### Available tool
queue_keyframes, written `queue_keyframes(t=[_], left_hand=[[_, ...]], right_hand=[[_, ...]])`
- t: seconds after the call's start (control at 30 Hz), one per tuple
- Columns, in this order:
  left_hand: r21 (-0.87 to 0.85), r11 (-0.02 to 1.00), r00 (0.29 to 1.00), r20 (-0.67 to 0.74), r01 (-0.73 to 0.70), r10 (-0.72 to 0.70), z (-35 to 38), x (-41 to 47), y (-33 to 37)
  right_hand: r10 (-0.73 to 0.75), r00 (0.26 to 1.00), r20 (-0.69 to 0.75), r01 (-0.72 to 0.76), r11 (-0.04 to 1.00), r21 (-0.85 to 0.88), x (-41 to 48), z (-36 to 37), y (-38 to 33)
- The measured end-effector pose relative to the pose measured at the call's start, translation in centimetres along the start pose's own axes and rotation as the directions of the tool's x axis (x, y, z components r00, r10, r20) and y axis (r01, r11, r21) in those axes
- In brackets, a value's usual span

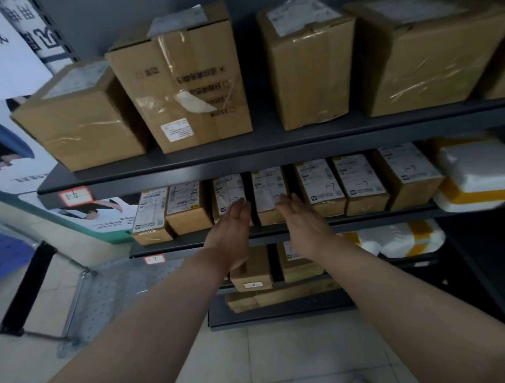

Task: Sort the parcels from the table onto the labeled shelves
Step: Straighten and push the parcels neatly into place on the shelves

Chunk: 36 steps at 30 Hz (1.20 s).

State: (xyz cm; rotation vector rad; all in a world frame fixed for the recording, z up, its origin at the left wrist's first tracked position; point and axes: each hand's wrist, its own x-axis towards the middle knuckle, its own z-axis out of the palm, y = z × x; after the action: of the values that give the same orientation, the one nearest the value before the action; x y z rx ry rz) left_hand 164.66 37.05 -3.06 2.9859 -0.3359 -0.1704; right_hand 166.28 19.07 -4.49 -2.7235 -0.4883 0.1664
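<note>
Where left hand (pixel 231 231) touches, boxy cardboard parcel (pixel 227 187), paper-labelled

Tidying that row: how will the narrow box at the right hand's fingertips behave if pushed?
The narrow box seems stiff cardboard, so it should slide without buckling. Small, so probably light. Straight fingers of the right hand might slip on its label.

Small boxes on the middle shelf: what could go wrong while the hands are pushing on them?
1. The left hand and right hand touch two upright parcels with flat fingers only. A hard push might tilt them against their neighbours.
2. The leftmost box seems to stick out over the shelf edge. A sideways nudge along the row could tip it off onto the floor.
</note>
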Motion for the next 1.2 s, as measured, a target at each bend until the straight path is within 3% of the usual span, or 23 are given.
queue_keyframes(t=[0.17,0.43,0.53,0.63,0.8,1.2], left_hand=[[-0.024,0.99,0.989,-0.037,-0.142,0.141,-0.7,2.1,5.3],[-0.004,0.967,0.965,0.054,-0.256,0.256,0.2,5.0,17.2],[0.012,0.956,0.955,0.069,-0.292,0.29,0.5,6.6,21.4],[0.007,0.936,0.935,0.051,-0.353,0.352,0.9,8.2,25.7],[0.037,0.948,0.948,0.059,-0.317,0.314,1.8,10.1,30.4],[-0.007,0.984,0.979,0.099,-0.18,0.18,2.2,12.2,31.2]], right_hand=[[0.0,0.979,-0.202,-0.007,0.999,-0.032,-4.3,-1.6,4.4],[0.21,0.939,-0.272,-0.238,0.968,-0.076,-10.6,-6.6,15.4],[0.293,0.883,-0.367,-0.384,0.9,-0.207,-13.1,-8.2,19.8],[0.398,0.845,-0.358,-0.488,0.846,-0.212,-15.4,-9.7,24.1],[0.354,0.903,-0.243,-0.407,0.887,-0.217,-16.5,-10.8,28.2],[0.315,0.921,-0.228,-0.363,0.906,-0.218,-11.8,-10.7,29.4]])
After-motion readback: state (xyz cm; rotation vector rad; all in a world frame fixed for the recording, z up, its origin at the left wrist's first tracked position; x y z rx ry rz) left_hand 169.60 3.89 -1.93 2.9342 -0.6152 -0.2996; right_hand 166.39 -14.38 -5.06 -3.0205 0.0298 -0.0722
